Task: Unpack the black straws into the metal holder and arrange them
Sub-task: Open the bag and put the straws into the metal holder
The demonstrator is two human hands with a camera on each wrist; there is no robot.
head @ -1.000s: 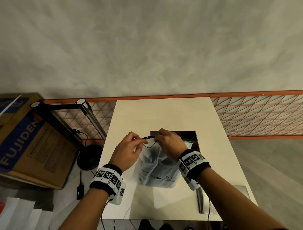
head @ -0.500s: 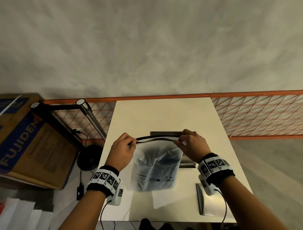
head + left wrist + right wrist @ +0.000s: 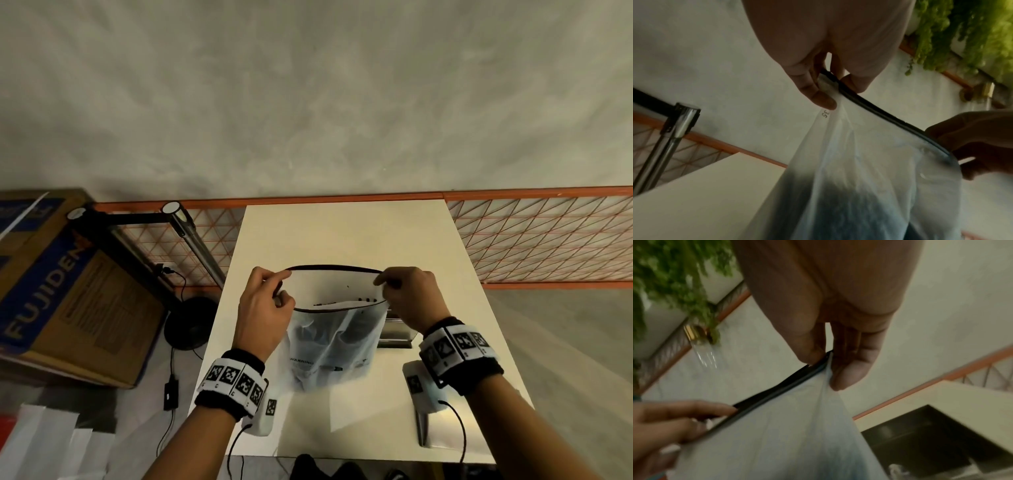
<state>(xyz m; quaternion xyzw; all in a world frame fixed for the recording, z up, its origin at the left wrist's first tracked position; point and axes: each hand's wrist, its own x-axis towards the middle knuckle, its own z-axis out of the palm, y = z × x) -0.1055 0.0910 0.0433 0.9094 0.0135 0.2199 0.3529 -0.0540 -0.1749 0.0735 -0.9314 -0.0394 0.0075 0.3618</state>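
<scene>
A clear plastic bag (image 3: pixel 330 342) with a black zip rim hangs above the white table (image 3: pixel 342 233); its mouth is pulled wide. Dark straws show as a shadowy mass through the plastic (image 3: pixel 849 203). My left hand (image 3: pixel 265 308) pinches the rim's left end between thumb and fingers (image 3: pixel 822 99). My right hand (image 3: pixel 409 298) pinches the right end (image 3: pixel 846 371). The metal holder (image 3: pixel 395 330) stands behind the bag, mostly hidden by it and by my right hand; its dark open inside (image 3: pixel 931 434) shows in the right wrist view.
A cardboard box (image 3: pixel 58 291) sits on the floor at the left beside a black lamp stand with a chrome tube (image 3: pixel 191 236). An orange mesh fence (image 3: pixel 541 236) runs behind the table. A shiny metal object (image 3: pixel 424 431) lies at the table's front right.
My hands have moved apart and the bag's mouth, nearly closed a second ago, now gapes wide. The bag hangs a little lower over the table.
</scene>
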